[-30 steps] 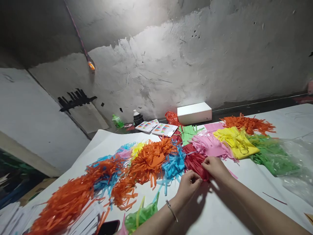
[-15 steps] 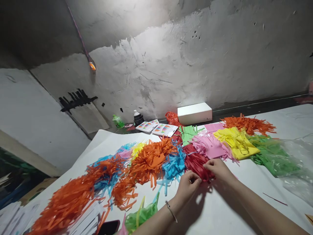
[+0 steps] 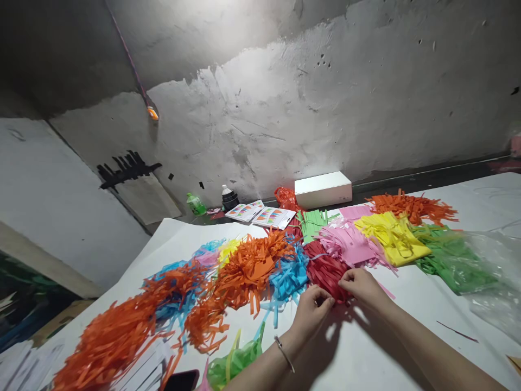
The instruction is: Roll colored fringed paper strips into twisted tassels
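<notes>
A bundle of dark red paper-like strips (image 3: 325, 269) lies on the white-covered table, fringed ends toward me. My left hand (image 3: 312, 310), with a thin bracelet at its wrist, has thumb and fingers closed at the near edge of this bundle. On the bundle's right side my right hand (image 3: 361, 289) pinches strip ends between thumb and forefinger. The fingertips partly hide what each pinch holds. Touching the red bundle are blue strips (image 3: 290, 274) on the left and a pink fringed bundle (image 3: 350, 244) behind to the right.
Orange strips (image 3: 109, 336) spread across the left side. Yellow strips (image 3: 393, 236), green strips (image 3: 439, 255) and a clear plastic bag (image 3: 494, 277) lie right. A white box (image 3: 323, 190) and printed packs (image 3: 274, 216) stand along the wall. A phone (image 3: 182, 380) lies near the front edge.
My right hand has shifted slightly down and left at the red strips' edge. The left hand stays nearly in place, and the view has moved very slightly.
</notes>
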The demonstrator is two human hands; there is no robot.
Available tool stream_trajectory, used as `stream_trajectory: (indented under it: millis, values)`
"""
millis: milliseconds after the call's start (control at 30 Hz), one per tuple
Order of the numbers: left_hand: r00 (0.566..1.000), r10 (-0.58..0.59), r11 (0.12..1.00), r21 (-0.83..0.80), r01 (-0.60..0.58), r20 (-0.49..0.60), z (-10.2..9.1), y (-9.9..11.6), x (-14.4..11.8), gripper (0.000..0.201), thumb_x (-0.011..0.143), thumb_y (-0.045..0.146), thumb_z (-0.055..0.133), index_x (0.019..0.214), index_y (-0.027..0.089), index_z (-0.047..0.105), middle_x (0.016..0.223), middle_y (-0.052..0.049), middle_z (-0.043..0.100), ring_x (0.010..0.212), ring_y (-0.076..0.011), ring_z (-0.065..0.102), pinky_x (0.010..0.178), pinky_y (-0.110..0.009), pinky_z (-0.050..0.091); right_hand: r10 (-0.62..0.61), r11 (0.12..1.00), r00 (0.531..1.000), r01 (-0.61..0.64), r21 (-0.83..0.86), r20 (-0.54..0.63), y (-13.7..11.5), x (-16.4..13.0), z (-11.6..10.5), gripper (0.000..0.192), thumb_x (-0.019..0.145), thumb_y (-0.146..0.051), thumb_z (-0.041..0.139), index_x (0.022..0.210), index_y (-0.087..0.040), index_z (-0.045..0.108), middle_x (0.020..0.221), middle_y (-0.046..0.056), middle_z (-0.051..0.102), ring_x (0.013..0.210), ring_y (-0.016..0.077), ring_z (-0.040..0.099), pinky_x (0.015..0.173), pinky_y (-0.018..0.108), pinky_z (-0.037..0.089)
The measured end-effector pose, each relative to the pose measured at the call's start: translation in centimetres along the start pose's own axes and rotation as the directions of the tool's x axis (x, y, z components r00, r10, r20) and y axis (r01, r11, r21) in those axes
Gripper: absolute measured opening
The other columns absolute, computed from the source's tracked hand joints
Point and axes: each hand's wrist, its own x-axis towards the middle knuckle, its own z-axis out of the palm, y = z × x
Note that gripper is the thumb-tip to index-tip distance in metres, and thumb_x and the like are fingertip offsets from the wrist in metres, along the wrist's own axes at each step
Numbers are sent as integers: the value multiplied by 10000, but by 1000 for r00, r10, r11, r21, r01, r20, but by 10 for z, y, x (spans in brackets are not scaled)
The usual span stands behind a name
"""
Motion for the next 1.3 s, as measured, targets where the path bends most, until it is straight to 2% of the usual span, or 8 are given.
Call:
stream_trajectory:
  millis: [167,333,500,667,867,1133,1233,1300]
  values:
    - [1000,-4,1000,9,4,-22,-1,-2,0,134,781,226,635,653,192,650,728,-25,656,740,-191,592,718,-299,438,-34,986,999,33,162,3,4,-4,-4,281,957,-318,695,742,-148,635,658,-58,612,601,110,613,599,252,527]
    - [987,8,999,36,-2,-159,-1,8,-4,108,826,278,636,899,199,650,895,-38,612,815,-203,555,758,-315,445,-53,929,999,53,367,-12,0,-15,-5,241,980,-354,663,857,-146,658,716,-44,644,593,109,622,592,257,541]
    - [992,1,999,37,4,-123,6,21,5,108,795,313,716,796,205,726,870,-38,621,839,-213,578,789,-330,443,-67,861,998,64,505,-13,-3,-23,2,258,955,-388,685,864,-149,651,651,-70,580,496,79,525,510,220,473]
    - [992,-94,995,-31,91,-84,8,5,26,214,835,287,700,658,177,654,674,15,600,674,-165,577,679,-305,445,-75,786,996,92,611,-54,-3,-31,6,341,896,-490,713,837,-171,609,583,-97,496,438,65,422,443,198,362]
    - [982,-157,984,-104,146,-107,-7,-18,40,281,961,378,638,789,157,615,719,37,609,641,-126,596,648,-292,516,-56,706,998,69,705,-41,-7,-50,13,505,770,-681,689,833,-197,559,687,-34,597,541,111,549,499,243,454]
    - [978,-185,978,-119,174,-93,-10,-30,51,244,966,356,644,847,143,641,789,18,645,681,-129,628,644,-288,548,-37,905,986,101,413,-162,22,-67,27,352,849,-576,549,875,-225,543,608,-21,572,437,171,559,378,277,450]
    - [976,-205,973,-122,194,-81,-8,-34,52,233,969,352,643,870,141,645,798,15,650,673,-125,630,630,-282,551,-242,956,919,281,88,-310,27,-76,22,298,940,-457,495,1079,-208,580,913,95,694,623,214,655,577,367,566]
    - [975,-210,973,-119,200,-77,-6,-35,51,226,969,349,643,882,140,649,813,11,657,689,-130,638,641,-288,557,-477,879,840,454,-149,-256,24,-80,26,261,977,-356,451,1140,-230,610,1155,126,684,891,242,695,819,394,570]
